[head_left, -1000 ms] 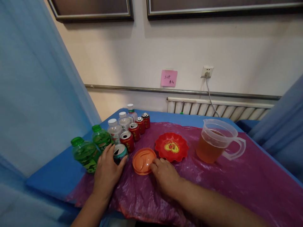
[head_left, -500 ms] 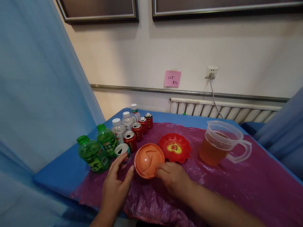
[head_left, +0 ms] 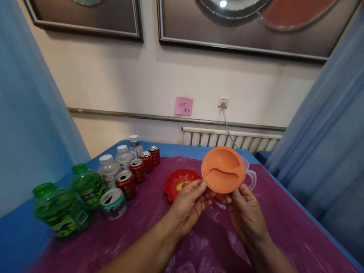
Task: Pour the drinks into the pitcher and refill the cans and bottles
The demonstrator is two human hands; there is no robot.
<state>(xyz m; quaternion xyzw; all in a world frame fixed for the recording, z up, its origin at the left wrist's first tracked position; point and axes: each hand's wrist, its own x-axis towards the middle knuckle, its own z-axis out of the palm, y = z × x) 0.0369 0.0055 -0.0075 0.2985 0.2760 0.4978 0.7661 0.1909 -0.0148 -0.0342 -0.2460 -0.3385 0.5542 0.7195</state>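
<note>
An orange bowl point(head_left: 223, 170) with a wavy divider inside is raised above the table, tilted so that its inside faces me. My left hand point(head_left: 190, 204) grips its lower left rim between thumb and fingers. At the lower right rim, my right hand point(head_left: 247, 210) holds it the same way. Behind my left hand lies a red scalloped dish point(head_left: 173, 184) with a yellow pattern. The clear jug point(head_left: 251, 179) is mostly hidden behind the bowl; its handle shows.
Green bottles point(head_left: 61, 212), several red cans point(head_left: 126, 184), a teal-rimmed can point(head_left: 113, 204) and white-capped bottles point(head_left: 109, 172) stand at left. Purple plastic sheeting point(head_left: 142, 235) covers much of the blue table. Blue curtains point(head_left: 327, 144) hang at both sides.
The orange bowl has been lifted, moved right and tilted up. My left hand has left the teal-rimmed can's side and taken hold of the bowl. The view has shifted right.
</note>
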